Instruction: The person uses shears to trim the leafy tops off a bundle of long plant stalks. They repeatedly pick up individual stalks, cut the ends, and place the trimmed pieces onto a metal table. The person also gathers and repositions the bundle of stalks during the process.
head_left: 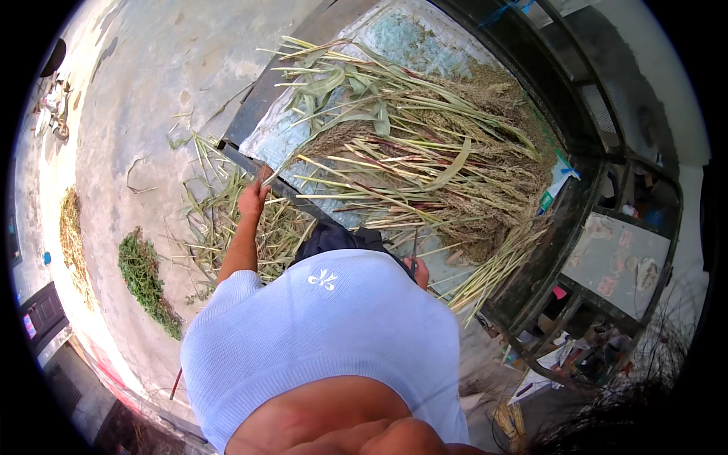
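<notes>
My left hand (253,196) is closed round the end of a seed-headed stalk (292,158) at the edge of a cargo bed (246,161). The stalk slants up over the bed, and its brown seed head lies among the others. Close to my waist, my right hand (418,271) is closed on a thin dark metal tool (415,244) that points upward; its exact kind does not show. Across a pale blue and white sheet (394,34) in the bed lies a large heap of cut stalks (409,155), with bushy seed heads mostly toward the right.
Leaves and stalk scraps (216,220) litter the concrete below the bed's left edge. Farther left lie a green plant heap (144,280) and a yellowish strip of plant matter (73,243). A dark metal frame with a cluttered cab (618,262) borders the bed's right.
</notes>
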The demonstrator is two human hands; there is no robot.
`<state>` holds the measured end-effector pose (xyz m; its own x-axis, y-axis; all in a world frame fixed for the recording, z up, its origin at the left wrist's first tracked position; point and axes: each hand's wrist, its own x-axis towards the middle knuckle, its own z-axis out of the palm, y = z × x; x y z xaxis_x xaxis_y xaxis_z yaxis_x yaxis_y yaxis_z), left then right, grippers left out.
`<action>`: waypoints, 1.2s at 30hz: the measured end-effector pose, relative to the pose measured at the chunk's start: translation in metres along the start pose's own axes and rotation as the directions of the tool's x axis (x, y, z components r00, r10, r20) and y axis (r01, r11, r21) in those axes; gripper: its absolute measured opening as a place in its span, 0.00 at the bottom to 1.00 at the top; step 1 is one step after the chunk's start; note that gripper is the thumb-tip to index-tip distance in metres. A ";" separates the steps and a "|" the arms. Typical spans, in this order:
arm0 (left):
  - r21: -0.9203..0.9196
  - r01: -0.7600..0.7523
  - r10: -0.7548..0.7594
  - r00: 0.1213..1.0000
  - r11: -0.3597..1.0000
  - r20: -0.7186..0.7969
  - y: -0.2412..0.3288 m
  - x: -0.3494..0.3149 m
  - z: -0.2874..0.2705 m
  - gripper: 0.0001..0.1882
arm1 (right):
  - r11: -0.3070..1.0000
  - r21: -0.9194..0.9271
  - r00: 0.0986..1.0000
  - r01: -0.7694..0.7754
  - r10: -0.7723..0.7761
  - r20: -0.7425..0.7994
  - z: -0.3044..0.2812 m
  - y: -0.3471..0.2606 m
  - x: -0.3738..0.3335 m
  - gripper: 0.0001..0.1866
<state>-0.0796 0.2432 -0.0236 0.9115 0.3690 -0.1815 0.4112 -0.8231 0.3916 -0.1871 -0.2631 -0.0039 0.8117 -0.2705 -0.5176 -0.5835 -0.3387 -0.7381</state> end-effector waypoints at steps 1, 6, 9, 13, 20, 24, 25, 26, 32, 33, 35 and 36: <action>0.016 -0.032 0.033 0.998 0.999 -0.050 -0.003 0.008 -0.015 0.19 | 1.000 -0.016 1.000 0.013 -0.013 -0.020 0.003 0.002 -0.001 0.18; 0.031 -0.049 0.056 0.948 0.998 -0.314 -0.024 0.002 -0.063 0.20 | 0.998 0.028 0.998 0.063 -0.062 -0.034 0.009 0.018 0.001 0.19; -0.096 -0.029 -0.008 0.932 0.995 -0.362 -0.001 -0.003 -0.088 0.19 | 0.990 -0.140 1.000 0.030 -0.031 -0.004 0.006 0.009 0.000 0.19; -0.281 -0.225 0.116 0.927 0.933 -0.357 0.067 -0.007 -0.073 0.16 | 0.999 -0.026 0.999 0.034 -0.035 -0.023 0.006 0.012 -0.002 0.19; -0.450 -0.559 0.599 0.798 0.697 -0.065 0.257 -0.023 0.020 0.11 | 0.997 -0.071 1.000 0.005 -0.005 -0.002 -0.003 0.014 0.000 0.19; -0.451 -0.555 0.649 0.757 0.699 0.074 0.314 -0.025 0.071 0.12 | 0.994 -0.106 0.997 0.038 -0.044 -0.057 -0.011 0.012 -0.010 0.20; -0.452 -0.542 0.638 0.765 0.709 0.084 0.323 -0.019 0.080 0.14 | 0.988 -0.137 0.995 0.067 -0.076 -0.065 -0.017 0.028 -0.012 0.21; -0.375 -0.609 0.641 0.766 0.699 -0.048 0.322 -0.007 0.085 0.12 | 0.986 -0.155 0.993 0.059 -0.073 -0.093 -0.019 0.022 -0.015 0.21; 0.309 -0.540 0.466 0.838 0.783 0.286 0.258 0.068 0.086 0.10 | 0.992 -0.098 0.975 0.078 -0.096 -0.202 -0.025 -0.006 -0.045 0.18; 0.332 -0.553 0.460 0.828 0.764 0.321 0.244 0.079 0.083 0.13 | 0.988 -0.139 0.976 0.070 -0.097 -0.194 -0.024 -0.006 -0.043 0.18; 0.248 -0.652 0.531 0.740 0.716 0.413 0.236 0.086 0.065 0.13 | 0.975 -0.219 0.978 0.038 -0.081 -0.190 -0.018 0.003 -0.042 0.17; 0.259 -0.703 0.588 0.702 0.662 0.402 0.237 0.086 0.052 0.13 | 0.982 -0.182 0.978 0.046 -0.081 -0.192 -0.017 0.007 -0.043 0.17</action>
<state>0.0956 0.0571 0.0070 0.8796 -0.3986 -0.2595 -0.3701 -0.9163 0.1529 -0.2264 -0.2691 0.0209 0.8367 -0.4097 -0.3634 -0.5403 -0.5095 -0.6697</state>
